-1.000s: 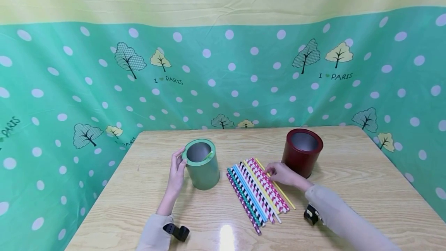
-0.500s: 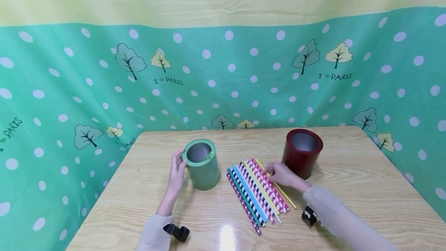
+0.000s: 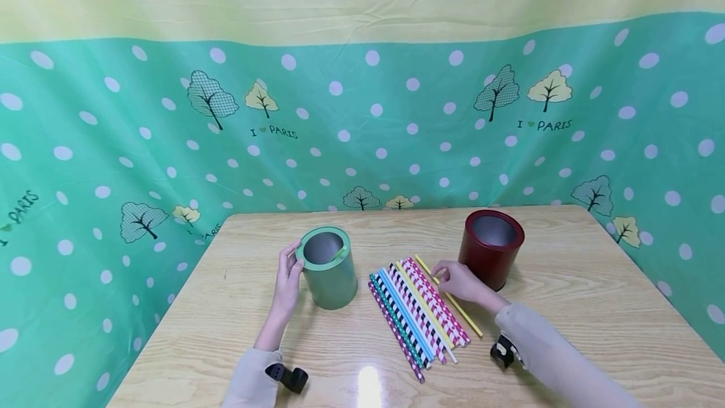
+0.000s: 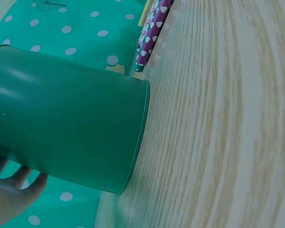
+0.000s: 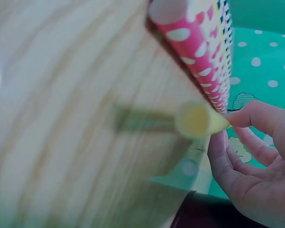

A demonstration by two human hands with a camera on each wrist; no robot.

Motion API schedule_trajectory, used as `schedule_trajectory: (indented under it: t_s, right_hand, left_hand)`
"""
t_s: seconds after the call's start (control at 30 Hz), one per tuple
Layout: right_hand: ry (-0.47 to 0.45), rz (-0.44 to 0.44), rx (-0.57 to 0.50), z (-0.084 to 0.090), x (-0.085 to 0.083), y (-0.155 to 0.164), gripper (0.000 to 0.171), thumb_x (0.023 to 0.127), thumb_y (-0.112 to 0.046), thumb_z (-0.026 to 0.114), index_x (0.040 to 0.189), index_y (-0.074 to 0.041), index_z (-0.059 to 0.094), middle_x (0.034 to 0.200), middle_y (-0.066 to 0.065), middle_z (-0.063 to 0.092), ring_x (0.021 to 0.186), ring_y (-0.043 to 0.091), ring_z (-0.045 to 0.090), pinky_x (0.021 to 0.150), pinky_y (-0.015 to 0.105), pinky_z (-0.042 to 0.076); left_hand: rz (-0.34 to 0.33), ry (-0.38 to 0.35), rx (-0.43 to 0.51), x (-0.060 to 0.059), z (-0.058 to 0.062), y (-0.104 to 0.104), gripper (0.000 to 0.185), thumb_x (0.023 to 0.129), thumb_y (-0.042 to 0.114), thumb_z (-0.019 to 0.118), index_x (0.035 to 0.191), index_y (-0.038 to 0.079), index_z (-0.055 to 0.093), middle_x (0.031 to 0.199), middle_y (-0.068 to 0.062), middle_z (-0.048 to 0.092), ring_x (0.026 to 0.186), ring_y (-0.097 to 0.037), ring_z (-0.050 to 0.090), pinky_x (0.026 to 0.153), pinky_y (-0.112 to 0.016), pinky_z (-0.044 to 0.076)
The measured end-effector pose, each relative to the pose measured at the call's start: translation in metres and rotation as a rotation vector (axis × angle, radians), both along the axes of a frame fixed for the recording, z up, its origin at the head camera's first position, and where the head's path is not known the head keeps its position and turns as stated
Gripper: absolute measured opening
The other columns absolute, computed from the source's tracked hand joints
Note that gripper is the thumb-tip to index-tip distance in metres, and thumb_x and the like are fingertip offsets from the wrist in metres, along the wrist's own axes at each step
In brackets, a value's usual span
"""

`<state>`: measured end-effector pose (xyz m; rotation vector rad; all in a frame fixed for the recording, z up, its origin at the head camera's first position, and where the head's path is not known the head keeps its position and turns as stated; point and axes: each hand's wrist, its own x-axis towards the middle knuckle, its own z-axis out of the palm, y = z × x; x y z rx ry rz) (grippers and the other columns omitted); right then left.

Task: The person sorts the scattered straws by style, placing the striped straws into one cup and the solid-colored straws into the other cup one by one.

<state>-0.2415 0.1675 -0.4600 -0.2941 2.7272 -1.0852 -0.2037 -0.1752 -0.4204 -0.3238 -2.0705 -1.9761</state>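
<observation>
My left hand [image 3: 287,276] holds the upper left side of a green cylindrical bin [image 3: 334,282], with its fingers at the rim. In the left wrist view, fingers [image 4: 35,185] touch the bin's smooth wall. A yellow-green straw [image 3: 341,252] leans inside against the rim. Between thumb and fingers, my right hand [image 3: 460,282] pinches a yellow paper straw [image 3: 464,315] beside a slanted row of patterned paper straws [image 3: 416,310]. In the right wrist view, the yellow straw's hollow end [image 5: 194,119] faces the camera, with its shadow on the wood.
A dark red cylindrical bin [image 3: 491,254] stands right behind my right hand. Both bins and the straws are on a light wooden table [image 3: 238,326]. A green dotted curtain [image 3: 374,162] hangs along the table's back edge. Black cameras are strapped to both wrists.
The yellow straw has shifted slightly right, widening its gap from the row, with my right hand following it. My left hand and the green bin have stayed in place.
</observation>
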Motion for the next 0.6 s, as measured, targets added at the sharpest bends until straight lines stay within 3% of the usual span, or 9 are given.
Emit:
schedule_trajectory:
  t_s: [0.2, 0.6]
  right_hand:
    - [0.045, 0.004, -0.057, 0.005, 0.001, 0.001, 0.026, 0.075, -0.002, 0.062, 0.101, -0.002, 0.059, 0.076, 0.003, 0.056, 0.067, 0.013, 0.050, 0.058, 0.026, 0.043]
    - [0.096, -0.001, -0.182, 0.022, 0.004, -0.008, 0.030, 0.079, 0.000, 0.055, 0.109, 0.002, 0.054, 0.078, 0.006, 0.057, 0.065, 0.014, 0.050, 0.055, 0.025, 0.044]
  left_hand:
    - [-0.010, 0.018, 0.020, -0.012, -0.021, -0.008, 0.038, 0.095, 0.006, 0.031, 0.132, -0.001, 0.024, 0.140, -0.018, 0.026, 0.128, -0.029, 0.025, 0.092, -0.011, 0.031]
    - [-0.004, 0.025, 0.015, -0.012, -0.020, -0.008, 0.038, 0.095, 0.007, 0.031, 0.131, -0.001, 0.025, 0.141, -0.017, 0.025, 0.128, -0.029, 0.025, 0.093, -0.011, 0.030]
